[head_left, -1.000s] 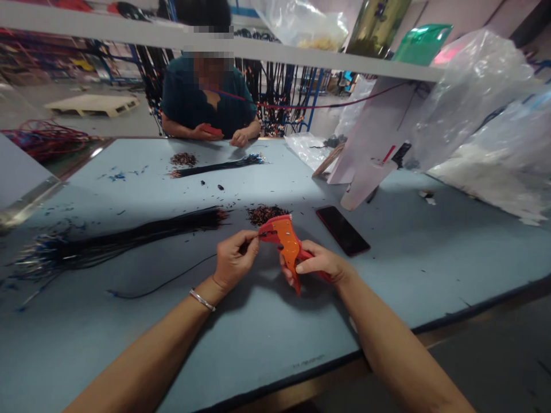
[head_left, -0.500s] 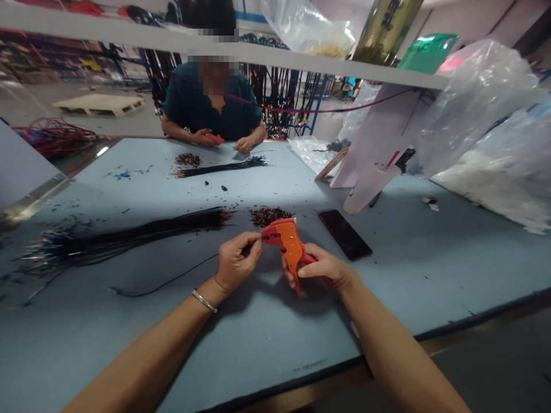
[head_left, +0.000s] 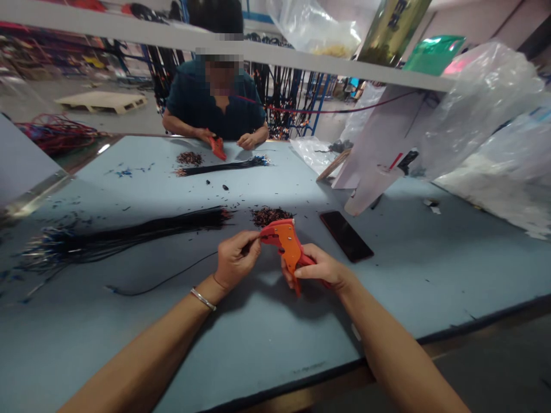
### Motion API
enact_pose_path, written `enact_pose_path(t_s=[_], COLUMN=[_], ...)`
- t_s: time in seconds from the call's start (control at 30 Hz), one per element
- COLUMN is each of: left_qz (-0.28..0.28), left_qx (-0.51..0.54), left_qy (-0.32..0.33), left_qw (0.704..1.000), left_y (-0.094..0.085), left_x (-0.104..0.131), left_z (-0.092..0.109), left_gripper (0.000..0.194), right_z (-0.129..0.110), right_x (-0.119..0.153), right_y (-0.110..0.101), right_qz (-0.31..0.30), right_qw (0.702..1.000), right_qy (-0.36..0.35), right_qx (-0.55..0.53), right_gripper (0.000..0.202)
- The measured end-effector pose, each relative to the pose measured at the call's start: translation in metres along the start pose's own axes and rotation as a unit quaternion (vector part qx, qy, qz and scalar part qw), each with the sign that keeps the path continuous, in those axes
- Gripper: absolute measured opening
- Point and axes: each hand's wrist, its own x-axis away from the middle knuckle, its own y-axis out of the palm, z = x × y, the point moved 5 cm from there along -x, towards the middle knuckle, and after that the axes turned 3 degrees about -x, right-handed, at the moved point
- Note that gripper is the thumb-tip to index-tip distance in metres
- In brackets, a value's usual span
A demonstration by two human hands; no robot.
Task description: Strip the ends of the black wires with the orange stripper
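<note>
My left hand (head_left: 236, 258) pinches a thin black wire (head_left: 166, 281), whose loose end trails left over the table. The wire's other end meets the jaws of an orange and red wire stripper (head_left: 287, 244); its tip is hidden there. Around the stripper's handles my right hand (head_left: 316, 267) is closed. Behind both hands lies a pile of short black and copper-coloured wire scraps (head_left: 269, 215). A thick bundle of black wires (head_left: 146, 232) stretches across the left of the table, with blue and silver terminals at its left end.
Across the table (head_left: 206, 355) a co-worker (head_left: 215, 103) holds a similar red stripper (head_left: 217, 148) near a smaller wire bundle (head_left: 224, 166). A phone (head_left: 346, 235) lies right of my hands, with a tilted plastic cup (head_left: 370, 186) behind it. A shelf (head_left: 301, 60) runs overhead.
My hands keep nearly the same pose, with the wire at the stripper's jaws. The co-worker's stripper has turned downward and shows more fully. The whole view has shifted slightly.
</note>
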Motion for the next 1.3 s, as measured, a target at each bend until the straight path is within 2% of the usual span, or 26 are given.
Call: enact_pose_path(t_s=[0.53, 1.0, 1.3], left_qz=[-0.002, 0.002, 0.000], left_qx=[0.011, -0.020, -0.022], left_qy=[0.014, 0.062, 0.060], left_qw=[1.000, 0.998, 0.998], left_y=[0.0016, -0.0005, -0.0003], left_x=[0.0041, 0.0022, 0.0021], left_z=[-0.0036, 0.0021, 0.0009], left_gripper=[0.013, 0.011, 0.013], right_z=[0.0023, 0.0004, 0.0004], right_x=[0.0034, 0.0048, 0.0048], right_y=[-0.0018, -0.0021, -0.0018], right_qz=[0.003, -0.007, -0.003], right_qw=[0.999, 1.000, 1.000], right_qy=[0.012, 0.014, 0.012], right_qx=[-0.033, -0.021, -0.010], right_gripper=[0.032, 0.035, 0.035])
